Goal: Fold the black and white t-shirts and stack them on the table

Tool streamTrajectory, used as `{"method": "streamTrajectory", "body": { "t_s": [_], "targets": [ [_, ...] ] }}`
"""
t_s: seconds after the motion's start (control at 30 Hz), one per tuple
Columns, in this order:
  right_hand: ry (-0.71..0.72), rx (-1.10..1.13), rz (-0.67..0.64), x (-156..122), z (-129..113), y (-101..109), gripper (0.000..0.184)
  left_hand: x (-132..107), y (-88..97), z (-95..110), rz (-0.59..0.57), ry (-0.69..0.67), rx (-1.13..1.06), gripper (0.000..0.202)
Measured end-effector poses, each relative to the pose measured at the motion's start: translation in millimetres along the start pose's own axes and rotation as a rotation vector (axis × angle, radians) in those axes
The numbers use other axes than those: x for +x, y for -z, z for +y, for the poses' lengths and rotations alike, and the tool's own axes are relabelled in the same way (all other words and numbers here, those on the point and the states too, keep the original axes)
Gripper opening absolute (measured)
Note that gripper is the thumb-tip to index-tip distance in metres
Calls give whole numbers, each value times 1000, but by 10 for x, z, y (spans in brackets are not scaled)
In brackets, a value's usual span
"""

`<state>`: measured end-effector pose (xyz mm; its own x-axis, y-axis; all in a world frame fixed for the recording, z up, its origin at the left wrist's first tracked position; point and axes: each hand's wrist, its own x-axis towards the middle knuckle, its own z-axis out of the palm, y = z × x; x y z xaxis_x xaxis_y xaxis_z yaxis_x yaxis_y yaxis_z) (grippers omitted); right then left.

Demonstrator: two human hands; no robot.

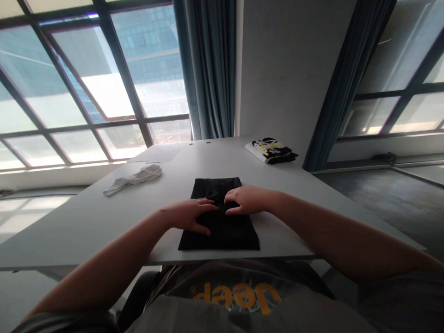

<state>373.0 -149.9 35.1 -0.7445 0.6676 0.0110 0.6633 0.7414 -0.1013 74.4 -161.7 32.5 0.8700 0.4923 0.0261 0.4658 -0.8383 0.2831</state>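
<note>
A black garment (pixel 219 189), folded into a long rectangle, lies on the grey table (pixel 277 203) right in front of me, reaching to the near edge. Both my hands rest flat on its middle. My left hand (pixel 192 214) lies palm down on the left half, fingers stretched toward the centre. My right hand (pixel 245 200) presses on the right half, fingers together and pointing left. The fingertips of the two hands nearly meet. Neither hand grips anything.
A crumpled grey cloth (pixel 135 179) lies at the table's left. A folded stack of black, white and yellow clothes (pixel 271 149) sits at the far right corner. Sheets of paper (pixel 156 154) lie at the far edge. Windows and blue curtains stand behind.
</note>
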Motion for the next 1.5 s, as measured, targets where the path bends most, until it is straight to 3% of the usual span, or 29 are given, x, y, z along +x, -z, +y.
{"method": "streamTrajectory", "body": {
  "t_s": [0.13, 0.3, 0.43, 0.53, 0.63, 0.73, 0.83, 1.0, 1.17, 1.3, 1.37, 1.43, 1.5],
  "targets": [
    [-107, -19, 164, -121, -119, 17, 42, -279, -98, 180, 108, 42, 131, 95],
    [156, -39, 333, -274, -313, 108, 34, -562, -55, 267, 93, -19, 130, 86],
    [377, -72, 263, -365, -500, 47, 26, -644, -69, 250, 102, 9, 76, 80],
    [454, -47, 136, -389, -584, -54, 24, -633, -156, 206, 112, 17, 48, 57],
    [396, 15, 95, -398, -605, -118, 38, -609, -243, 144, 141, 42, 41, 41],
    [324, 57, 66, -408, -596, -144, 59, -609, -266, 91, 177, 87, 87, 38],
    [219, 26, 52, -403, -562, -185, 61, -637, -235, 107, 193, 74, 135, 41],
    [36, -70, 37, -346, -434, -260, 71, -602, -300, 317, 133, 26, 83, 58],
    [-114, -92, 117, -288, -306, -193, 60, -435, -474, 366, 239, 186, 137, 59],
    [-81, 154, 138, -297, -159, -61, 47, -372, -480, 243, 286, 317, 157, 69],
    [-35, 283, 148, -326, -85, 8, 33, -387, -448, 203, 321, 342, 137, 59],
    [-17, 418, 169, -366, -35, 73, 22, -426, -393, 203, 382, 339, 108, 37],
    [-29, 610, 179, -405, -14, 142, 24, -473, -304, 245, 466, 331, 73, 24]
  ]
}}
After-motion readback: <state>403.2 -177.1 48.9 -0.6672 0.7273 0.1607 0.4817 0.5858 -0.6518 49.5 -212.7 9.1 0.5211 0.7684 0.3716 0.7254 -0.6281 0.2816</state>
